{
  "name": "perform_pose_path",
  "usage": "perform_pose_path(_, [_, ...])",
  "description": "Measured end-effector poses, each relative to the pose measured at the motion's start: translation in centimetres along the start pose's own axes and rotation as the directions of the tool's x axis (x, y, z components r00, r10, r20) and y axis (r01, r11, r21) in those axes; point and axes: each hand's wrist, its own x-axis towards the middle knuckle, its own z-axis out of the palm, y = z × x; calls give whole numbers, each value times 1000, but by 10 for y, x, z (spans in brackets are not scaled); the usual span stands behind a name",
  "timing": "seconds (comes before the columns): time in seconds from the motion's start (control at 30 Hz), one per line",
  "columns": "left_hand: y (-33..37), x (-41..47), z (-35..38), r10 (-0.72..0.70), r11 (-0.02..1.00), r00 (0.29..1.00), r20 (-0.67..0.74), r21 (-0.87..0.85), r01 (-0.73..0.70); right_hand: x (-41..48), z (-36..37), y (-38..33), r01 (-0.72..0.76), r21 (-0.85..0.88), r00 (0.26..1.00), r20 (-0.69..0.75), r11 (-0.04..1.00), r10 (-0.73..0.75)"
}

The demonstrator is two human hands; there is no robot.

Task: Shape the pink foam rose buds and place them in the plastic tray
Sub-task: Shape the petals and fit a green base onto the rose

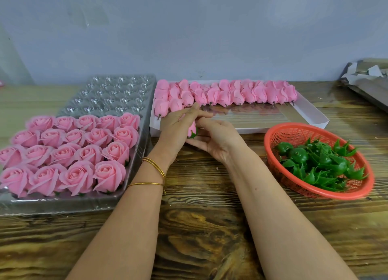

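Wood table (199, 227) | pink bud (191, 129), green base | left hand (174, 130), right hand (218, 140) grip

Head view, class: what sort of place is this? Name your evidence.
Likely a craft workbench for artificial flowers: plastic tray of finished roses, box of unshaped buds, basket of green calyxes.
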Motion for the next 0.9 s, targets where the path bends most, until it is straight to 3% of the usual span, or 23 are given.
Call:
perform_pose_path(0.3, [-6,4,-2,13,998,1000,-21,-67,-15,-5,-1,-4,-76,118,993,98,990,64])
perform_pose_path(0.9, [-2,5,-5,-4,993,1000,18,-118,6,-7,-3,-6,-91,143,982,177,985,65])
